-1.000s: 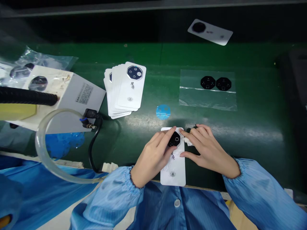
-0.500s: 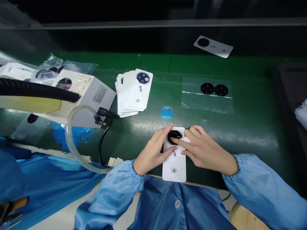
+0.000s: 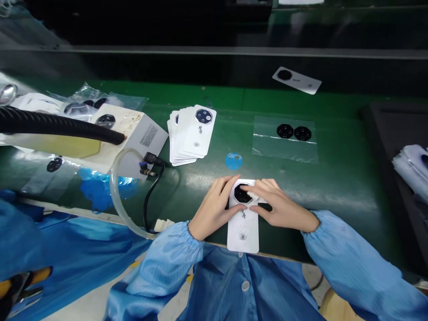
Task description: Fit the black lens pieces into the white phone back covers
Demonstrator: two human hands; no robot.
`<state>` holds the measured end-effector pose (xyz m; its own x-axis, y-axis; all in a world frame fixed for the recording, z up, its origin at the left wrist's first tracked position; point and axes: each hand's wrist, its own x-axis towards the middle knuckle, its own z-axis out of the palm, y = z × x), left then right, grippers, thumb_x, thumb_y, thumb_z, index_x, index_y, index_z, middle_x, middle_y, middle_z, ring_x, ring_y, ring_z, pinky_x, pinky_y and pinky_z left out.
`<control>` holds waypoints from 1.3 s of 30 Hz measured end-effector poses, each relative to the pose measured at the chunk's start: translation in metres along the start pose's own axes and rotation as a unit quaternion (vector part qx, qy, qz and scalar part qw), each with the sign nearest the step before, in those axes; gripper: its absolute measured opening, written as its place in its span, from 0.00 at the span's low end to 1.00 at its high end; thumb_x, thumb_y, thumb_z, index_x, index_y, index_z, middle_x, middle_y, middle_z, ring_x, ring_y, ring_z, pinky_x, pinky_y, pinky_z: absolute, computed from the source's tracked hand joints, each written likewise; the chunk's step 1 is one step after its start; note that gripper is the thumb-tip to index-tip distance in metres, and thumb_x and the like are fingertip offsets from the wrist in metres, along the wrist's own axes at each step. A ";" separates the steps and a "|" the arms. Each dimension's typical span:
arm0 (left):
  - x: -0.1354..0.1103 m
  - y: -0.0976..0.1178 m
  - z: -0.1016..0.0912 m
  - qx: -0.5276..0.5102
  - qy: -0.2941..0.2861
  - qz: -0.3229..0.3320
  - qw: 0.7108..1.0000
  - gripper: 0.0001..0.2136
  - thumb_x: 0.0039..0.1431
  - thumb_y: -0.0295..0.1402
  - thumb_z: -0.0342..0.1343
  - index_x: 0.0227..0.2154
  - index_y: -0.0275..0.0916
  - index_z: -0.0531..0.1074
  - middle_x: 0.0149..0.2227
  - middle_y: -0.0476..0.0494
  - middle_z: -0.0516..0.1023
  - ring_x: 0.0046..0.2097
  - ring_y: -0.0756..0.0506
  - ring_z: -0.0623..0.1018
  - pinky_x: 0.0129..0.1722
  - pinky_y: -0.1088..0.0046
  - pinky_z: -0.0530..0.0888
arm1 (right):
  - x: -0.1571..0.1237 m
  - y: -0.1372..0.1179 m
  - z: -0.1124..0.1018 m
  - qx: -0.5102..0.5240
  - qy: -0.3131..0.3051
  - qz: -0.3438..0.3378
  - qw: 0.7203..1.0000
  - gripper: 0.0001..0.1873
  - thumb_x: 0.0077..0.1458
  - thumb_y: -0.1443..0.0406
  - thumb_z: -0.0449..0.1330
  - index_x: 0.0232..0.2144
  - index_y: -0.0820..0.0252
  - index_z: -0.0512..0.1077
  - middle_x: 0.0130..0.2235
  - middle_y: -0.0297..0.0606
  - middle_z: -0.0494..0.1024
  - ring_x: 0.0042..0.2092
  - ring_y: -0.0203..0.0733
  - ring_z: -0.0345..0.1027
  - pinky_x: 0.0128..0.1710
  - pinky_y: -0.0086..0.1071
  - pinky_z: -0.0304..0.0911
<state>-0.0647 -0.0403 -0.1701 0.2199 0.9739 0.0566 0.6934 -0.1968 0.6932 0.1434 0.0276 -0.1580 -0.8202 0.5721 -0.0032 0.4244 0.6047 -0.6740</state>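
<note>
A white phone back cover [image 3: 243, 227] lies upright along the table's front edge, a black octagonal camera lens plate [image 3: 241, 194] near its top end. My left hand [image 3: 216, 205] grips the cover's left side, with the thumb across its face below the plate and the fingers at its upper edge. My right hand [image 3: 276, 203] is on the other side, its index fingertip over the plate. Tucked under those fingers is a small white crumpled piece [image 3: 253, 196], cloth or paper; I cannot tell which. Just beyond the hands lies a round blue film [image 3: 233, 161].
Fanned white covers [image 3: 190, 142] are stacked left of centre. A clear bag [image 3: 284, 149] carries two black lens plates. Another cover [image 3: 297, 81] lies far back. At left stands a white box [image 3: 140, 142] with hose and cable; a dark tray [image 3: 381, 147] is at right.
The right index finger has shifted slightly up across the lens plate, and the white piece now looks more bunched under the fingers. The left hand keeps its hold. The view has tilted slightly.
</note>
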 end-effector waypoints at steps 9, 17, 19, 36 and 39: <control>-0.002 0.000 0.017 -0.173 0.096 0.031 0.980 0.35 0.54 0.32 0.64 0.62 0.48 0.55 0.57 0.36 0.58 0.55 0.41 0.69 0.49 0.63 0.75 | 0.011 -0.002 -0.003 0.316 0.145 0.211 0.914 0.16 0.50 0.55 0.66 0.36 0.61 0.76 0.32 0.36 0.76 0.31 0.38 0.68 0.31 0.31 0.61; 0.004 0.050 0.020 -0.397 0.171 -0.163 0.887 0.05 0.59 0.33 0.58 0.31 0.36 0.73 0.28 0.47 0.78 0.30 0.50 0.78 0.29 0.79 0.74 | -0.001 -0.016 -0.020 0.437 0.191 0.233 0.848 0.14 0.46 0.57 0.69 0.29 0.63 0.76 0.22 0.29 0.70 0.20 0.26 0.52 0.19 0.26 0.45; 0.004 0.057 0.015 -0.373 0.185 -0.174 0.892 0.06 0.58 0.33 0.58 0.28 0.36 0.73 0.25 0.49 0.76 0.27 0.52 0.74 0.24 0.81 0.70 | -0.004 -0.019 -0.023 0.429 0.186 0.212 0.858 0.12 0.48 0.59 0.69 0.28 0.63 0.76 0.23 0.29 0.70 0.20 0.26 0.53 0.18 0.27 0.44; -0.007 0.083 0.003 -0.312 0.175 -0.155 0.921 0.11 0.61 0.34 0.55 0.24 0.37 0.68 0.21 0.54 0.64 0.23 0.54 0.61 0.23 0.80 0.60 | -0.014 -0.044 -0.031 0.383 0.196 0.050 0.901 0.10 0.57 0.67 0.61 0.24 0.61 0.70 0.24 0.29 0.65 0.26 0.31 0.55 0.25 0.29 0.50; -0.006 0.084 0.000 -0.325 0.175 -0.143 0.918 0.10 0.61 0.34 0.55 0.25 0.38 0.67 0.21 0.54 0.63 0.23 0.54 0.61 0.23 0.79 0.60 | -0.014 -0.050 -0.032 0.387 0.194 0.056 0.900 0.10 0.56 0.67 0.61 0.23 0.61 0.69 0.23 0.29 0.63 0.24 0.31 0.54 0.23 0.29 0.49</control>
<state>-0.0076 -0.0624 -0.1120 -0.2201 0.9743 -0.0470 0.1071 0.0720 0.9916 0.1459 0.0076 -0.1008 -0.5290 0.8469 0.0536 -0.0216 0.0496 -0.9985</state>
